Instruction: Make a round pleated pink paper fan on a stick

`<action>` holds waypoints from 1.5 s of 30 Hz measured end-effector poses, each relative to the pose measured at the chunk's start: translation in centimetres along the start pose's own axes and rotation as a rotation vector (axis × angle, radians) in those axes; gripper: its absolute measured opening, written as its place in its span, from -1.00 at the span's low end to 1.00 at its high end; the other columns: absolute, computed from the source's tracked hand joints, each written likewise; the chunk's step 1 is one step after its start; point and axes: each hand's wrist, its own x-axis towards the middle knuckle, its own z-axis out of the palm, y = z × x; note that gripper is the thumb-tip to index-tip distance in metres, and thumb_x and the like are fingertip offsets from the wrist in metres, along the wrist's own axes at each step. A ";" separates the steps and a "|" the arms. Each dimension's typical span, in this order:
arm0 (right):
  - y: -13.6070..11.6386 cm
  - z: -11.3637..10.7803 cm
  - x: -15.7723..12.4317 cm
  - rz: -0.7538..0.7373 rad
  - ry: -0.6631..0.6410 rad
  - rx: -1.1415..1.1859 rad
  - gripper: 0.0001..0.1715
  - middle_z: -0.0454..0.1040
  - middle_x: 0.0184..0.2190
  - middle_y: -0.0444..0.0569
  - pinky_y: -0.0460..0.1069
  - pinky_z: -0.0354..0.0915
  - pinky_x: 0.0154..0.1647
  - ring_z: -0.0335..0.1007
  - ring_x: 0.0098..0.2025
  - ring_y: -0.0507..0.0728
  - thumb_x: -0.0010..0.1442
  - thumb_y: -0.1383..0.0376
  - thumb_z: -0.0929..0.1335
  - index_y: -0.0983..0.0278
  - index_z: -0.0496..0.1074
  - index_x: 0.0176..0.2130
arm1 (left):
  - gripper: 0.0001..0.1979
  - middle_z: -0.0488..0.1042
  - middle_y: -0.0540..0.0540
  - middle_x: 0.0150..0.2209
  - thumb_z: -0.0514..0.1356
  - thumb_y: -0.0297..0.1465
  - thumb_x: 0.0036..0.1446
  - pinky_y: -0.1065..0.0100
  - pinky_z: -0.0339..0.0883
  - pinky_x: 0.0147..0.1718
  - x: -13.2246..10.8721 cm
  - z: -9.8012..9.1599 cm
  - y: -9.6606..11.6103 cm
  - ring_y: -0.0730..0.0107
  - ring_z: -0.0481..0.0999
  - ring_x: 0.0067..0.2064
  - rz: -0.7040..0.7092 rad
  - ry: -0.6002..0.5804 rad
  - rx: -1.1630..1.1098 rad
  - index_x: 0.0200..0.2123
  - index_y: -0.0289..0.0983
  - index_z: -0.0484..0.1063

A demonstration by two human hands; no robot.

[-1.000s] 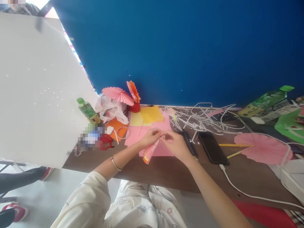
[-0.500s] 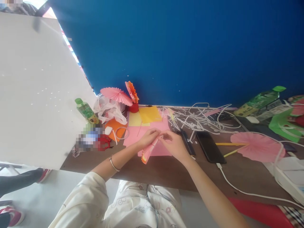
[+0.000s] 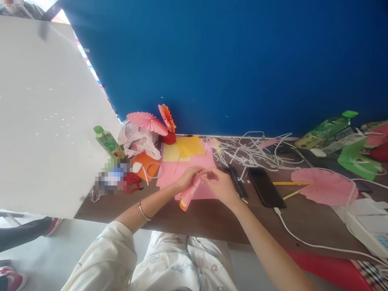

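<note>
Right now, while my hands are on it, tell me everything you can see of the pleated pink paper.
The pleated pink paper looks like thin paper folded into a narrow bundle, mostly pink, with a jagged orange-and-yellow lower end. It slants, that end pointing toward you and leftward. Your left hand holds its upper part; your right hand has its fingertips at the upper end, which they partly hide. Behind it lies a pink sheet; whether they touch is unclear.

hands close together, forearms angled inward

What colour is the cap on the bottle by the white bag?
Green: the cap shows best in the head view.
</note>
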 end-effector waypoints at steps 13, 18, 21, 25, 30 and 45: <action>0.5 -0.6 -0.7 0.059 -0.021 0.133 -0.74 0.50 -0.37 -0.01 0.08 0.37 -0.20 0.44 -0.31 0.13 0.01 0.12 0.37 0.26 0.41 -0.36 | -0.67 0.37 -0.03 -0.30 0.09 -0.49 -0.10 0.43 0.19 -0.44 -1.1 -0.8 0.5 0.46 0.33 -0.39 -0.121 -0.124 0.019 -0.17 -0.27 0.37; 0.7 -1.1 -0.9 0.018 -0.016 0.068 -0.73 0.51 -0.37 -0.01 0.09 0.37 -0.20 0.44 -0.30 0.15 0.03 0.10 0.35 0.26 0.43 -0.36 | -0.72 0.39 -0.05 -0.22 0.09 -0.47 -0.06 0.39 0.23 -0.27 -1.1 -0.7 0.6 0.36 0.36 -0.22 -0.083 -0.107 0.072 -0.20 -0.28 0.39; 0.8 -1.2 -1.0 -0.060 0.027 -0.045 -0.79 0.51 -0.39 -0.04 0.07 0.36 -0.23 0.43 -0.32 0.14 0.05 0.13 0.34 0.23 0.43 -0.38 | -0.75 0.40 -0.06 -0.20 0.11 -0.38 0.01 0.35 0.22 -0.18 -1.1 -0.6 0.6 0.32 0.37 -0.16 -0.076 -0.098 0.103 -0.20 -0.28 0.39; 0.6 -1.2 -1.0 -0.172 0.071 -0.154 -0.87 0.49 -0.42 -0.08 0.03 0.33 -0.26 0.42 -0.35 0.13 0.09 0.22 0.31 0.21 0.42 -0.42 | -0.73 0.41 -0.07 -0.19 0.12 -0.31 0.05 0.35 0.21 -0.15 -1.2 -0.5 0.3 0.31 0.37 -0.14 -0.079 -0.108 0.108 -0.18 -0.29 0.39; 0.5 -1.1 -1.0 -0.264 0.100 -0.220 -0.87 0.48 -0.43 -0.09 0.02 0.31 -0.27 0.41 -0.37 0.11 0.13 0.29 0.28 0.21 0.39 -0.43 | -0.73 0.41 -0.08 -0.18 0.13 -0.32 0.04 0.35 0.20 -0.12 -1.1 -0.6 0.1 0.31 0.36 -0.12 -0.085 -0.099 0.099 -0.18 -0.29 0.39; 1.2 -0.7 -0.2 -0.548 0.073 -0.482 -0.74 0.45 -0.36 -0.01 0.03 0.29 -0.23 0.35 -0.28 0.12 0.21 0.43 0.15 0.25 0.38 -0.30 | -0.71 0.41 -0.09 -0.18 0.15 -0.30 0.01 0.31 0.18 -0.08 -1.1 -1.2 -0.1 0.29 0.36 -0.11 -0.108 -0.082 0.077 -0.19 -0.31 0.40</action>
